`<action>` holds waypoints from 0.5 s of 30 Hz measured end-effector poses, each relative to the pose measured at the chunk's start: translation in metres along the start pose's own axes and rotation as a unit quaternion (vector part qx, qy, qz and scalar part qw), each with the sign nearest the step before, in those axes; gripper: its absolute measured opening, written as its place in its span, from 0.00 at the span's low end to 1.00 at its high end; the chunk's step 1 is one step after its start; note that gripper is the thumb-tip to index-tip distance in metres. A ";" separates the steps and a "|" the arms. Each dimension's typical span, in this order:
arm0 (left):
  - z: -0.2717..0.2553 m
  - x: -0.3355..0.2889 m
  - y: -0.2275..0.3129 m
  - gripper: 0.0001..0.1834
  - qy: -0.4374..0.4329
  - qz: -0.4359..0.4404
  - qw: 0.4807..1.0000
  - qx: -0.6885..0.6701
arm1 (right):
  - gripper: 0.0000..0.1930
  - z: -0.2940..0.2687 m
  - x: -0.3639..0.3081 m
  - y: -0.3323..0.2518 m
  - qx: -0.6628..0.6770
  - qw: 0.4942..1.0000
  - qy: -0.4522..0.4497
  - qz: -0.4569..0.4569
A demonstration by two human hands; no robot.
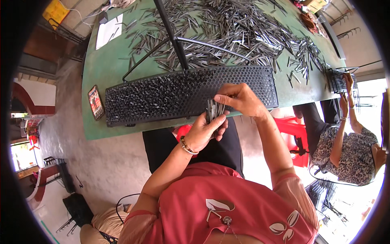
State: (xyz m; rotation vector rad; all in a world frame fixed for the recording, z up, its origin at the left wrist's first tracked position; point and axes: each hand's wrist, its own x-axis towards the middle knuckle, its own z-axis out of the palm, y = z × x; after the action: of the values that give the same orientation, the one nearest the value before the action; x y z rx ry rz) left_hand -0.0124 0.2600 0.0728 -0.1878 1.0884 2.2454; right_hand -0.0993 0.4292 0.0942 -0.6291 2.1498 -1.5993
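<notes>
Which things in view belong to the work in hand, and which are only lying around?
Work in hand:
bundle of dark strips, in the left hand, right hand at its top
perforated black rack, partly filled
loose strips on the table

Apparently just lying about:
phone
white sheet

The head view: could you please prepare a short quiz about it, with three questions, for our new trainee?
1. Multiple choice. What does the person's left hand hold?
A) a pair of scissors
B) a bundle of thin strips
C) a paintbrush

2. True or false: The right end of the black perforated rack is packed with strips, and its left end is bare.

3. Short answer. Which object lies on the green table, just to the left of the rack?

Key:
1. B
2. False; the left part is packed, and the right end shows open holes.
3. A phone.
</notes>
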 end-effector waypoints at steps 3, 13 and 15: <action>0.000 0.003 -0.005 0.13 0.005 -0.006 1.000 -0.005 | 0.13 -0.003 -0.005 0.001 0.017 0.998 0.031 0.050; 0.001 0.007 -0.014 0.14 0.010 -0.048 0.999 -0.008 | 0.09 -0.014 0.028 0.006 -0.097 0.944 0.305 -0.076; 0.003 0.007 -0.013 0.15 0.030 -0.065 0.997 -0.010 | 0.08 -0.013 0.042 0.018 -0.212 0.906 0.327 -0.165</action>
State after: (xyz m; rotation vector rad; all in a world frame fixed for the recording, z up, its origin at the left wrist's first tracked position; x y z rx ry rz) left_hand -0.0103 0.2719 0.0640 -0.3277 1.0540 2.1473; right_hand -0.1432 0.4199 0.0790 -0.6757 3.0839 -1.6846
